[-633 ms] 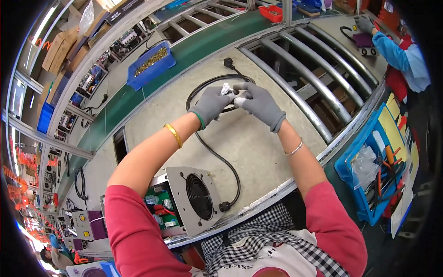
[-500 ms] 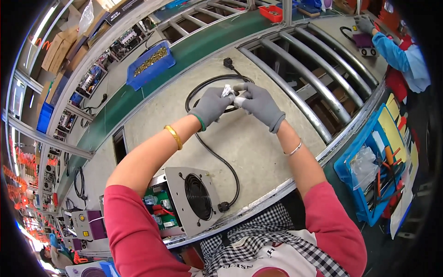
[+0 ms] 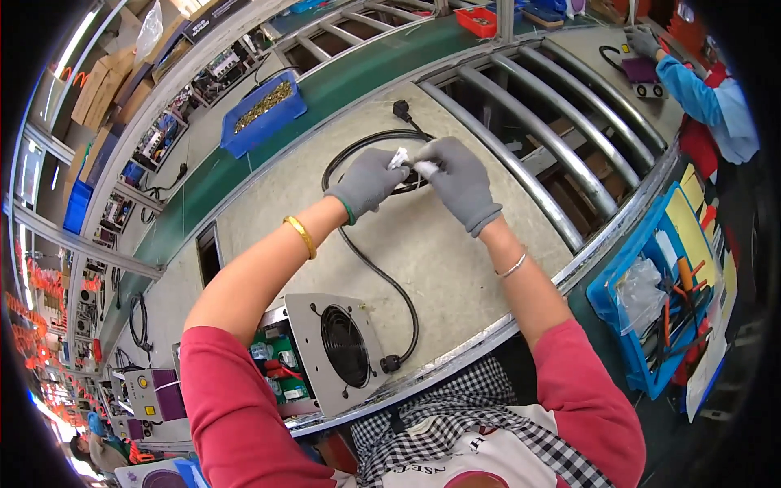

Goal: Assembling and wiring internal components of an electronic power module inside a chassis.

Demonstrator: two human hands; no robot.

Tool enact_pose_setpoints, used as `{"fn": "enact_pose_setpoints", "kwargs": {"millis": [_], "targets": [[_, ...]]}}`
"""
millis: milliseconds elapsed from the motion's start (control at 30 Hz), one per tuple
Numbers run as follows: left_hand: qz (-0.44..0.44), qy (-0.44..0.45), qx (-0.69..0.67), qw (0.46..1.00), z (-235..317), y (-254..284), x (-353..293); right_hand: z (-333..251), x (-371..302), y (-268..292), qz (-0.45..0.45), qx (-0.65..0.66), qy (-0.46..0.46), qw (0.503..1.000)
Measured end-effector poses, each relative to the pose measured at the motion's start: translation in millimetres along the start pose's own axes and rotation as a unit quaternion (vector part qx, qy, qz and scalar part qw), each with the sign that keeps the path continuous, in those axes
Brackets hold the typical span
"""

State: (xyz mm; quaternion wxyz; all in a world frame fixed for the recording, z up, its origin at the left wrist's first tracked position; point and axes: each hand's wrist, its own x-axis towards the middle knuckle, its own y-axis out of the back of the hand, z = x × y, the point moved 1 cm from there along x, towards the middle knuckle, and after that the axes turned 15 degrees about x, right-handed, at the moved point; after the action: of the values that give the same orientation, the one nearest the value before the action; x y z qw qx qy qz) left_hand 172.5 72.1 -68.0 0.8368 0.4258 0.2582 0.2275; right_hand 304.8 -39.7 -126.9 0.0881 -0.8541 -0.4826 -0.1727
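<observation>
Left hand (image 3: pixel 366 183), gloved in grey, is closed to a narrow pinch, and a small white piece (image 3: pixel 398 159) is held at its fingertips, above a loose coil of black cable (image 3: pixel 386 272). Right hand (image 3: pixel 465 185), likewise gloved, is held just beside it with thumb and fingers curled inward; whether anything is gripped there cannot be told. The cable is laid on a pale, scuffed bench top (image 3: pixel 480 285), its plug (image 3: pixel 401 109) toward the far side, its other connector (image 3: pixel 391 363) set at the edge of a grey-panelled unit (image 3: pixel 311 325) with a round black fan grille (image 3: pixel 343 346). To the right, the bench is bordered by metal rollers (image 3: pixel 541 114), and a blue tray (image 3: pixel 605 305) is filled with tools (image 3: pixel 686 273) and a clear bag (image 3: pixel 641 294). Across a green strip (image 3: pixel 342 85), brass-coloured pieces (image 3: pixel 264 106) are gathered in a blue bin (image 3: pixel 244 145). At the upper right, a co-worker's gloved hand (image 3: pixel 644 42) is held near a purple unit (image 3: pixel 637 70)
</observation>
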Motion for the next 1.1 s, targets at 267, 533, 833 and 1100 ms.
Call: {"fn": "enact_pose_setpoints", "kwargs": {"millis": [267, 533, 833, 1100], "targets": [[-0.05, -0.062, -0.015, 0.997, -12, 41, 4, 8, 6, -10, 0.023, 0.143, 0.081, 0.986], [-0.003, -0.073, 0.172, 0.982, -14, 57, 8, -6, 4, 2, -0.054, 0.25, -0.106, 0.961], [0.01, -0.024, 0.247, 0.969, -29, 80, 4, 73, -19, -40, -0.178, -0.155, -0.029, 0.971], [0.267, -0.171, 0.37, 0.873, 16, 150, -45, 95, 4, -33, -0.147, -0.168, 0.006, 0.975]]}}
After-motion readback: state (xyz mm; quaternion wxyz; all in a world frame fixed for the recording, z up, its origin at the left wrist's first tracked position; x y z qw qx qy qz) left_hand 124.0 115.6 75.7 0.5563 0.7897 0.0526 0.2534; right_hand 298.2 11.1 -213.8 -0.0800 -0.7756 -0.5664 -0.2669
